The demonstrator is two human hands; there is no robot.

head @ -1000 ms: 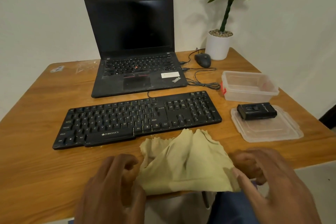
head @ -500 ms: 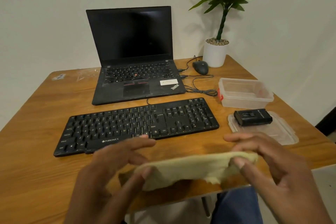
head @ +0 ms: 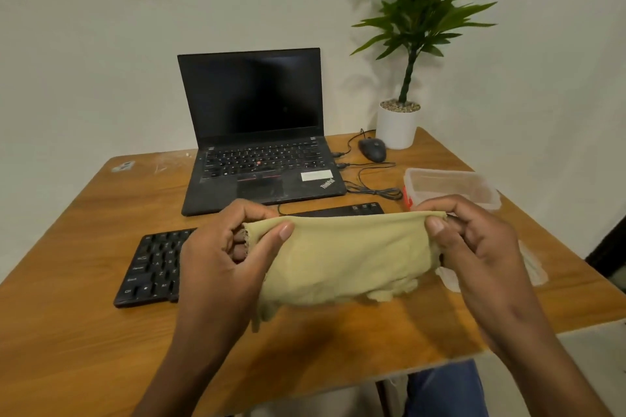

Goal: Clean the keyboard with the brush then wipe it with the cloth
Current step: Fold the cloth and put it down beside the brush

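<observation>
on the wooden counter lies the black keyboard, partly hidden behind the cloth. the left hand pinches the left top corner of the yellow cloth, and the right hand pinches the right top corner, so the cloth hangs stretched between them above the counter. behind stands an open laptop. at the right, a clear plastic container appears empty; its lid lies near, mostly covered by the right hand.
</observation>
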